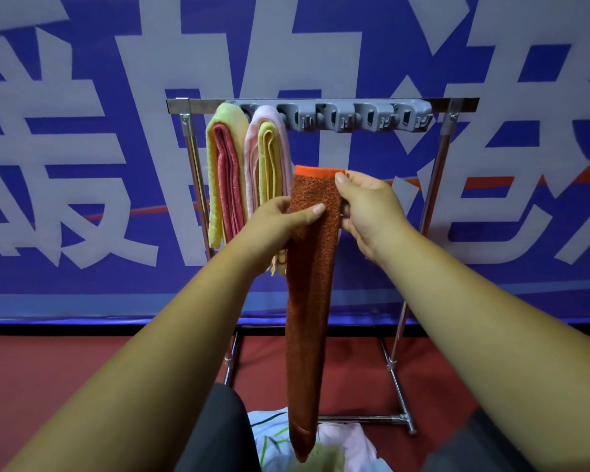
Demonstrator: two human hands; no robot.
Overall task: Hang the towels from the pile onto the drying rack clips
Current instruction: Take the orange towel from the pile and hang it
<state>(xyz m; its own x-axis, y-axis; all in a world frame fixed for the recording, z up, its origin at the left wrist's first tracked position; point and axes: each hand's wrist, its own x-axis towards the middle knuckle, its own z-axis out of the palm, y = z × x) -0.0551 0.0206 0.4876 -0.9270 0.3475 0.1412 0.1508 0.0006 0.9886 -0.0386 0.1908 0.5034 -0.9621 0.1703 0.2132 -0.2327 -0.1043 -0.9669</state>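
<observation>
Both hands hold a folded rust-orange towel in front of the drying rack. The left hand pinches its left edge and the right hand grips its top right corner. It hangs below the grey clips, beside a clipped yellow-and-red towel and pink-and-yellow towel, above the pile.

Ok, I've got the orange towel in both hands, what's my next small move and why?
Probably raise the orange towel until its top reaches the free clip just right of the pink towel. The left hand and right hand grip it below the bar, and the leftmost clips are taken.
</observation>
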